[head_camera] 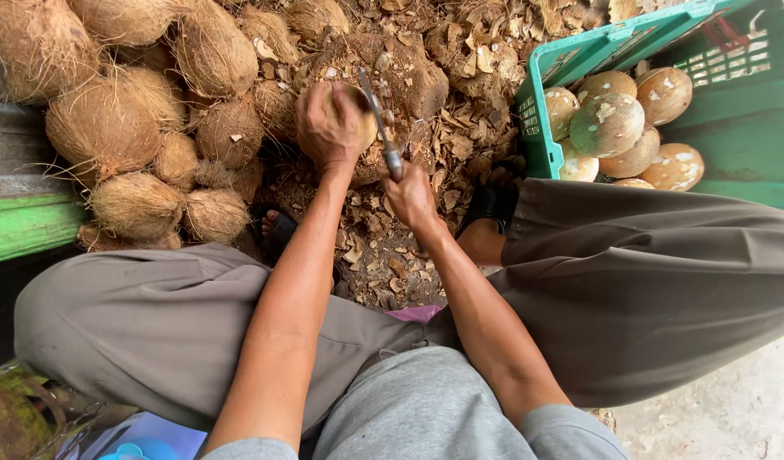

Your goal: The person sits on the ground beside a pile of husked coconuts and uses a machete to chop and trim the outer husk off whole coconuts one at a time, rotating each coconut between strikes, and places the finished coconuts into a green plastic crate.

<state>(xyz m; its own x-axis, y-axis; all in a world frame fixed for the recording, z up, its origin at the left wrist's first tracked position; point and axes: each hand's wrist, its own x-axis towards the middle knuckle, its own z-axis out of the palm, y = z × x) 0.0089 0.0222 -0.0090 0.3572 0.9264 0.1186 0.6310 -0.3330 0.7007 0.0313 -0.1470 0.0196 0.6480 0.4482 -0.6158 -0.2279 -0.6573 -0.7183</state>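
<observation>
Over shell scraps point(383, 247), coconut point(358, 115) in left hand point(328, 128)

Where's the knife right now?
Head view, upper centre: the knife is gripped in the right hand, blade against the coconut under the left hand, left of the green crate.

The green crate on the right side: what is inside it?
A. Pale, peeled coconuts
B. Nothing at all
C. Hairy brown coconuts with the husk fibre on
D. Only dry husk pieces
A. The green crate holds pale peeled coconuts with a smooth, whitish surface, while the hairy brown coconuts lie in a pile on the left.
</observation>
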